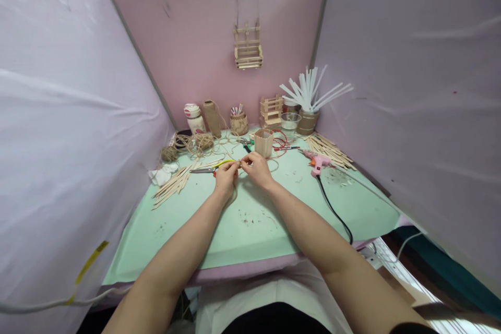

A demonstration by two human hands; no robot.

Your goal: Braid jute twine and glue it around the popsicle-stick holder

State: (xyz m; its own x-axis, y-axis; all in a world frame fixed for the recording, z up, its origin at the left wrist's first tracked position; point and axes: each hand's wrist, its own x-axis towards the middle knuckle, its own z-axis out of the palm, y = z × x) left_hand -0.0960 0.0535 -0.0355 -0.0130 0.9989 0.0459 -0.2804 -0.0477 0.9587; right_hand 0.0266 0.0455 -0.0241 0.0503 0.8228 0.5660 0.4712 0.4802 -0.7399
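Observation:
Near the middle of the table my left hand [226, 180] and my right hand [257, 169] meet, fingertips pinched close together on a thin piece of twine [235, 194]. Part of the twine hangs below my left hand, and a loop of it lies to the right of my right hand. What sits right between the fingertips is too small to make out. Just behind my right hand stands a small cup made of wooden craft sticks [263, 144]. Scissors [203, 170] lie to the left of my left hand, their handles partly hidden by it.
Loose craft sticks [172, 188] lie at left, more sticks [331, 150] at right. A pink glue gun [321, 162] with a black cord rests at right. Tangled twine [191, 141], a twine spool [212, 119], a jar [194, 119] and a plastic cup [290, 122] stand behind.

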